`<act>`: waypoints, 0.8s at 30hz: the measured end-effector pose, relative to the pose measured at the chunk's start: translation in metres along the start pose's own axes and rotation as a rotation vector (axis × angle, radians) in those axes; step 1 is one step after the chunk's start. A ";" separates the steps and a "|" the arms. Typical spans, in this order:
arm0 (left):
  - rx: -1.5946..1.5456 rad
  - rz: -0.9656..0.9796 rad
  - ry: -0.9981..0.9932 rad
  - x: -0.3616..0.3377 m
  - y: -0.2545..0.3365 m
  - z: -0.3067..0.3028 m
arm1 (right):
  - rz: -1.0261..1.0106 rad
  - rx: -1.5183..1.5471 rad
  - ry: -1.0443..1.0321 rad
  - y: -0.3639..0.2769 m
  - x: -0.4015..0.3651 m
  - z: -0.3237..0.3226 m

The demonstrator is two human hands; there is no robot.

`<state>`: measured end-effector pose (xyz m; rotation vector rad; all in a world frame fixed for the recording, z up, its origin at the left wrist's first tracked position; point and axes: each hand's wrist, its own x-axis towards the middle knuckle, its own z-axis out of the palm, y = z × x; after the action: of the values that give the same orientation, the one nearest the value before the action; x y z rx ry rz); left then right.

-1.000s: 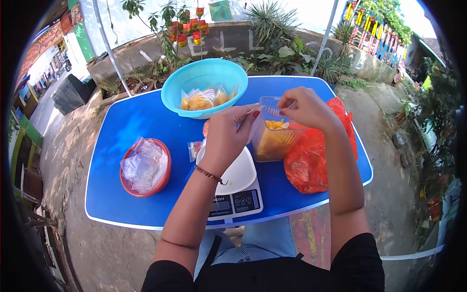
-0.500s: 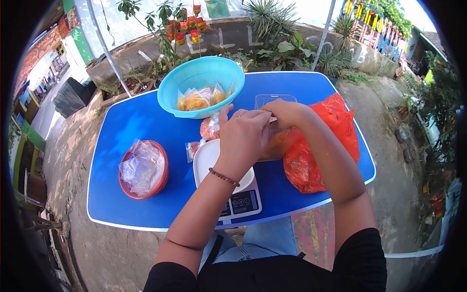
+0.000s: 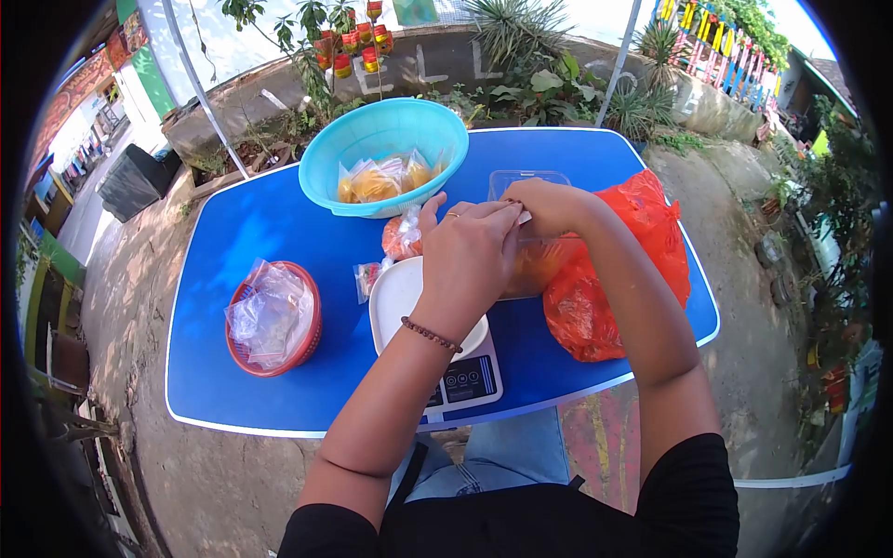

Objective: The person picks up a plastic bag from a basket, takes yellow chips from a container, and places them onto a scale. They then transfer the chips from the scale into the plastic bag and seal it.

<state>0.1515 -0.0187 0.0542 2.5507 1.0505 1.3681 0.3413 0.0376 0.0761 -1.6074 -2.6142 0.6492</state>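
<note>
My left hand [image 3: 470, 244] and my right hand [image 3: 546, 206] meet above the table, fingers closed together at the tips. A small whitish edge [image 3: 526, 218] shows between them; the rest of what they pinch is hidden. Beneath and beyond my hands stands a clear plastic container [image 3: 530, 177], with orange-brown contents [image 3: 530, 270] low in it. Under my left forearm sits a kitchen scale [image 3: 470, 379] with a white tray [image 3: 395, 302] on top. A red plastic bag [image 3: 605, 307] lies beside my right forearm.
On the blue table [image 3: 251, 223], a turquoise basin [image 3: 326, 149] holds several bags of yellow food. A red basket [image 3: 312, 335] with clear plastic bags [image 3: 270, 316] stands left. An orange-filled bag [image 3: 400, 239] and a small packet [image 3: 366, 281] lie near the scale.
My hands stay together in nearly the same place, with slight finger movement. The view has shifted a little, so the table and basin sit slightly higher.
</note>
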 end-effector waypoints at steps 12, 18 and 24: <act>-0.622 -0.320 -0.010 -0.001 -0.014 -0.008 | 0.078 0.151 0.245 -0.022 -0.034 -0.025; -0.825 -0.373 0.003 -0.006 -0.027 -0.018 | 0.090 0.268 0.354 -0.038 -0.048 -0.033; -0.989 -0.429 0.100 -0.015 -0.032 -0.042 | 0.119 0.239 0.486 -0.055 -0.053 -0.042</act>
<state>0.0970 -0.0142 0.0575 1.4671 0.6160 1.3938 0.3283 -0.0149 0.1447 -1.6094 -2.0315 0.4748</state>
